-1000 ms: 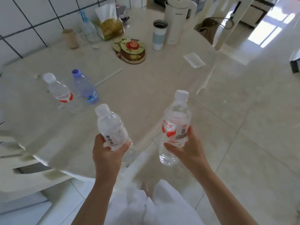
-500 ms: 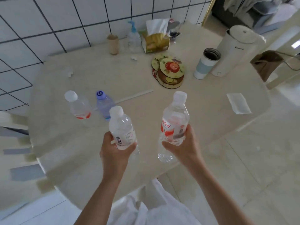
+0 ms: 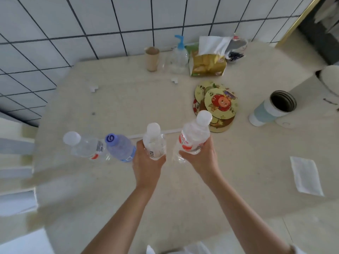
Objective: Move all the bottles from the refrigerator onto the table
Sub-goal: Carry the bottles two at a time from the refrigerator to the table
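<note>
My left hand (image 3: 146, 160) grips a small clear bottle with a white label (image 3: 154, 143), held upright over the beige table (image 3: 128, 99). My right hand (image 3: 200, 156) grips a taller clear bottle with a red label (image 3: 194, 138) just to its right. Two more bottles stand on the table to the left: a blue-capped bluish bottle (image 3: 119, 147) right beside my left hand, and a white-capped clear bottle with a red label (image 3: 82, 145) further left. I cannot tell whether the held bottles touch the tabletop.
Round coasters (image 3: 218, 103) lie just beyond the right bottle. A blue-and-white cup (image 3: 271, 109), a tissue pack (image 3: 207, 63), a pump bottle (image 3: 178, 57) and a brown cup (image 3: 151, 58) stand near the tiled wall. A white cloth (image 3: 305, 176) lies at the right.
Both hands have carried their bottles forward over the table, close to the two standing bottles. The view has moved in over the tabletop.
</note>
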`<state>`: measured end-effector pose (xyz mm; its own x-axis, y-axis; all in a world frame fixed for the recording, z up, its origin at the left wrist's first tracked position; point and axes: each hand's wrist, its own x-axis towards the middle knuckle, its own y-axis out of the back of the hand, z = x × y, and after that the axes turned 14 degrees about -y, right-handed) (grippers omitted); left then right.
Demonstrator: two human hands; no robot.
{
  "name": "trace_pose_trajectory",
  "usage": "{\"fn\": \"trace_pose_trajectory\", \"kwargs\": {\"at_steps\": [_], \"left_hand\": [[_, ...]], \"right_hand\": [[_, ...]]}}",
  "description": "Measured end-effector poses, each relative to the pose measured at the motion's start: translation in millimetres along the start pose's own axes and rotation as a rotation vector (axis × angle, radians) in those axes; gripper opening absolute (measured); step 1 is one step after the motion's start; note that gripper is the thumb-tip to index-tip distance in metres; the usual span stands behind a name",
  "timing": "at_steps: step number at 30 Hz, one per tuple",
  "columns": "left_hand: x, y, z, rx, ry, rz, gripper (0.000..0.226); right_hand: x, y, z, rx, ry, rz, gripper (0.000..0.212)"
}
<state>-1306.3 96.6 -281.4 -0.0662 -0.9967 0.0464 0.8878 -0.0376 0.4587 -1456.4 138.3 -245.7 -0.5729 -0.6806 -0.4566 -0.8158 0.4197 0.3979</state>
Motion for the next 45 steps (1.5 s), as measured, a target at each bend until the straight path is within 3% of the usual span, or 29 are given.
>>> {"fn": "trace_pose_trajectory", "kwargs": {"at_steps": [10, 21, 29, 39, 45], "left_hand": [[25.2, -31.5, -21.6, -0.027, 0.021, 0.132, 0.067], [21.0, -33.5, -34.2, -0.053, 0.000, 0.093, 0.067], [17.2, -32.3, -35.5, -0.085, 0.075, 0.031, 0.070], [-26.5, -0.4, -28.5, -0.113, 0.114, -0.091, 0.053], [-82.8, 48.4, -34.3, -0.086, -0.028, -0.087, 0.041]], "right_hand": [[54.9, -27.8, 14.9, -0.073, 0.034, -0.014, 0.082], [56.7, -36.6, 26.8, -0.098, 0.052, -0.045, 0.080], [56.8, -36.1, 30.8, -0.120, 0.047, -0.068, 0.083], [8.5, -21.2, 49.6, -0.064, 0.031, 0.010, 0.059], [-63.9, -25.4, 77.2, -0.052, 0.061, 0.051, 0.046]]}}
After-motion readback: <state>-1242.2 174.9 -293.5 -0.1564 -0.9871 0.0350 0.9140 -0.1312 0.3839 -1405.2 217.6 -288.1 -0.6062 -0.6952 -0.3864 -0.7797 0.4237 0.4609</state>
